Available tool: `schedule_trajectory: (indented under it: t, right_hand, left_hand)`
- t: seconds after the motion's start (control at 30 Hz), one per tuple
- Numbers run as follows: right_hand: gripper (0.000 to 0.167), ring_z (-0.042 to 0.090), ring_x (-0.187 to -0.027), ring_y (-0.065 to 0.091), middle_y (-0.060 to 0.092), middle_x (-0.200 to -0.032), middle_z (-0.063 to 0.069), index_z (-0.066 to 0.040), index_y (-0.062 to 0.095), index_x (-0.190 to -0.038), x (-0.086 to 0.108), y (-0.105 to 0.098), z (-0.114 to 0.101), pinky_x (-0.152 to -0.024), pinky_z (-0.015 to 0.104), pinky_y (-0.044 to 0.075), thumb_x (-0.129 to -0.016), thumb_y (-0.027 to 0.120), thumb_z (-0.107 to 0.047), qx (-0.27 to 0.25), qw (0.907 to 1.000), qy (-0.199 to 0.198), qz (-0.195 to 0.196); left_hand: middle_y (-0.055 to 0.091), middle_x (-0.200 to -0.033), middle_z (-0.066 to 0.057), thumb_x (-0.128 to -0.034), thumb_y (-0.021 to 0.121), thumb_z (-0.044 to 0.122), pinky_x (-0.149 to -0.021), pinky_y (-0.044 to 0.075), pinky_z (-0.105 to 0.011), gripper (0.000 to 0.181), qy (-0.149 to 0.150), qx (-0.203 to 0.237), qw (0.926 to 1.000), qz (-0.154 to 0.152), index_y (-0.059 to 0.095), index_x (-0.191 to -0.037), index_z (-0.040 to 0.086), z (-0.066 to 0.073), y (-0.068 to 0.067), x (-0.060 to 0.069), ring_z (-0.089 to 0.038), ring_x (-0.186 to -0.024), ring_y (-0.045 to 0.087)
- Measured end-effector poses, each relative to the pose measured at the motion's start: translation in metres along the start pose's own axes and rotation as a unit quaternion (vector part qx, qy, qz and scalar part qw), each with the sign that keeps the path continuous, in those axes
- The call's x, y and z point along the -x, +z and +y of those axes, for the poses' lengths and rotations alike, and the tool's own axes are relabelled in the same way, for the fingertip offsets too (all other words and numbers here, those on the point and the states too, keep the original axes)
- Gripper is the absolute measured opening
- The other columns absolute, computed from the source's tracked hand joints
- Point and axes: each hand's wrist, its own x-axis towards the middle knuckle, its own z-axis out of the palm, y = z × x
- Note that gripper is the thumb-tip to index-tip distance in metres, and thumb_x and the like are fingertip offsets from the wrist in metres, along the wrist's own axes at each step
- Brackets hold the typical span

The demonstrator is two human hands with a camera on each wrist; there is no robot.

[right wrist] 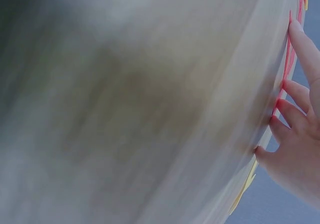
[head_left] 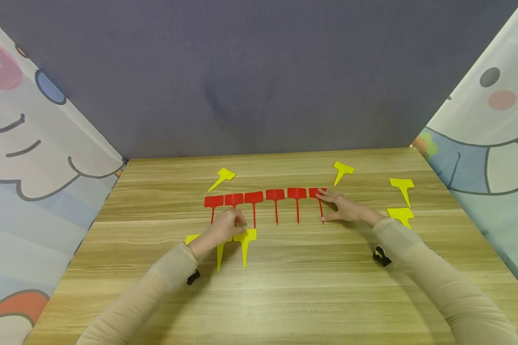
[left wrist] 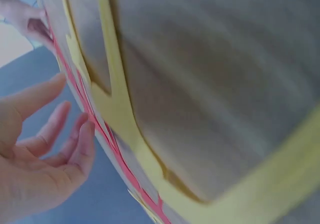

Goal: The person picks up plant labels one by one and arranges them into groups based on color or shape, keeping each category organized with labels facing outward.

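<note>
Several red T-shaped tags (head_left: 275, 194) lie in a row across the table, stems toward the person. Below the row's left end are three yellow tags (head_left: 245, 235), partly covered by the left hand (head_left: 219, 230). In the left wrist view the left hand (left wrist: 50, 154) has bent fingers, the thumb apart from them and nothing between, close above the tags. The right hand (head_left: 345, 209) spreads its fingers on the rightmost red tag (head_left: 313, 192), thumb by its stem. The right wrist view shows the right hand's (right wrist: 300, 124) fingertips resting on the table around a red tag (right wrist: 288, 58).
Loose yellow tags lie at the back left (head_left: 225, 174), at the back right (head_left: 343, 168) and near the right edge (head_left: 402, 184), with another (head_left: 399, 213) beside the right forearm. A grey panel (head_left: 259, 76) stands behind the wooden table (head_left: 285, 297), with patterned curtains at both sides.
</note>
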Motion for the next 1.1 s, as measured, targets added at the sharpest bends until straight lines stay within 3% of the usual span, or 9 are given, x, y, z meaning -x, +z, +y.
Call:
schedule_trajectory:
  t: [0.2, 0.43, 0.87, 1.1]
  right_hand:
    - [0.077, 0.045, -0.128, 0.010, 0.016, -0.143, 0.023, 0.004, 0.028, -0.135, 0.000, 0.000, -0.002, -0.099, 0.061, 0.012, -0.077, 0.068, -0.026, 0.001, 1.0000, -0.005, 0.002]
    - [0.077, 0.045, -0.128, 0.010, 0.017, -0.142, 0.024, 0.005, 0.029, -0.135, 0.000, 0.000, -0.002, -0.099, 0.061, 0.013, -0.076, 0.069, -0.025, 0.002, 0.9999, -0.012, 0.003]
    - [0.077, 0.045, -0.128, 0.009, 0.016, -0.142, 0.024, 0.005, 0.028, -0.135, 0.001, -0.001, -0.002, -0.098, 0.062, 0.012, -0.077, 0.068, -0.027, 0.000, 1.0000, -0.005, -0.001]
    - [0.077, 0.045, -0.128, 0.009, 0.016, -0.142, 0.024, 0.004, 0.028, -0.135, 0.001, -0.001, -0.002, -0.099, 0.061, 0.013, -0.077, 0.068, -0.027, 0.002, 1.0000, -0.007, 0.001]
  left_hand:
    - [0.058, -0.081, -0.004, -0.0754, 0.068, 0.006, -0.062, 0.045, -0.025, 0.011, 0.028, 0.030, 0.9991, 0.005, 0.062, -0.084, 0.003, -0.012, -0.012, -0.007, -0.015, -0.071, 0.051]
    - [0.062, -0.084, -0.008, -0.0788, 0.063, 0.003, -0.067, 0.047, -0.029, 0.011, 0.025, 0.053, 0.9983, 0.002, 0.062, -0.089, -0.001, -0.022, -0.025, -0.019, -0.019, -0.076, 0.055]
    - [0.060, -0.090, -0.015, -0.0843, 0.058, 0.009, -0.063, 0.046, -0.029, 0.020, -0.036, 0.059, 0.9976, 0.008, 0.058, -0.099, -0.005, -0.036, -0.046, -0.048, -0.023, -0.078, 0.054]
    - [0.058, -0.092, -0.016, -0.0855, 0.056, 0.008, -0.068, 0.045, -0.030, 0.022, -0.049, 0.070, 0.9954, 0.043, 0.056, -0.102, -0.007, -0.041, -0.053, -0.061, -0.026, -0.082, 0.054]
